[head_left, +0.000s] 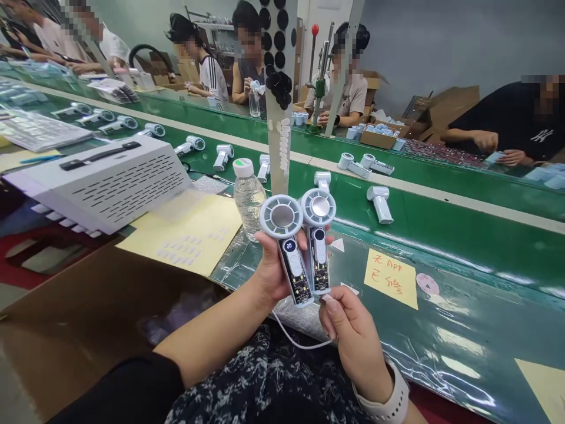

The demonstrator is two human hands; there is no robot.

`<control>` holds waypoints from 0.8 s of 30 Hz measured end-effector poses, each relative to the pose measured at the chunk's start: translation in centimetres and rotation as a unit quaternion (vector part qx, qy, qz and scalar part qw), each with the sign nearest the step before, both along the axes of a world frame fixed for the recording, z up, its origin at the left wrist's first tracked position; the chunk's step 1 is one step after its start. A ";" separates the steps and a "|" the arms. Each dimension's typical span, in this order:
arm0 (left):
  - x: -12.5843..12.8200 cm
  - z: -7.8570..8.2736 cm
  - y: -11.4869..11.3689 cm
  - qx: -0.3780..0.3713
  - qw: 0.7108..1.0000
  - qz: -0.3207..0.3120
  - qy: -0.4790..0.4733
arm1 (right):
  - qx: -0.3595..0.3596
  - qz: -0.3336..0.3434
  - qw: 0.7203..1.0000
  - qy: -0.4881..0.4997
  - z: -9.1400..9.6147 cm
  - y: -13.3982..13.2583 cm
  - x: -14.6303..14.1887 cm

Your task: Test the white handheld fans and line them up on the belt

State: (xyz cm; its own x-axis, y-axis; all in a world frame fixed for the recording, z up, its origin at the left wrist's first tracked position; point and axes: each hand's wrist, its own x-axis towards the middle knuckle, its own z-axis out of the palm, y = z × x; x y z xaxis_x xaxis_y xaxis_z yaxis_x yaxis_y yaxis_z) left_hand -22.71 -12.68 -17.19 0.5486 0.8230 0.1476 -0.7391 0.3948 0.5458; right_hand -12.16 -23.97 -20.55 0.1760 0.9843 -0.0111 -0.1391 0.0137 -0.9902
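My left hand (270, 268) is wrapped round two light-blue handheld fans held side by side. The nearer handheld fan (282, 217) has a lit display reading 20, and its circuit board shows in the uncovered handle. Beside it, the second handheld fan (318, 207) has a dark display and a bare board too. My right hand (353, 330) pinches the plug of a white cable (304, 346) at the foot of the second fan. Whether the plug is fully in cannot be made out. The cable loops below both handles.
A clear bottle (248, 194) stands just behind the fans. To the left are a yellow sheet (189, 229) with small white pieces and a vented white case (110, 182). More fans (380, 203) lie along the green belt (441, 218). A handwritten note (391, 278) lies right. Several people work opposite.
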 end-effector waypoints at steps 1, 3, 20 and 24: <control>0.1 0.0 -0.1 0.001 1.000 0.007 0.001 | 0.003 -0.007 1.000 0.023 -0.3 -0.2 -0.4; 0.5 -0.1 -0.3 0.008 0.999 0.032 0.007 | 0.010 -0.029 0.997 0.069 -0.7 -0.3 -1.2; 0.3 -1.0 -0.1 0.081 0.993 0.081 0.034 | 0.016 -0.021 0.992 0.125 -0.4 -0.1 -1.2; 0.3 -0.9 -0.2 0.076 0.994 0.079 0.025 | 0.005 -0.052 0.996 0.078 -0.4 0.3 -1.9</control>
State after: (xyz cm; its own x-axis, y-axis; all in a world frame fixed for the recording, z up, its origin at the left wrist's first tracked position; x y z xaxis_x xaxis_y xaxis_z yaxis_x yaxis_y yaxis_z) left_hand -22.44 -12.90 -18.09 0.4242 0.8698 0.2519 -0.7557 0.1867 0.6278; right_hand -14.01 -23.64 -20.99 0.2738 0.9611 -0.0356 -0.2882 0.0466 -0.9564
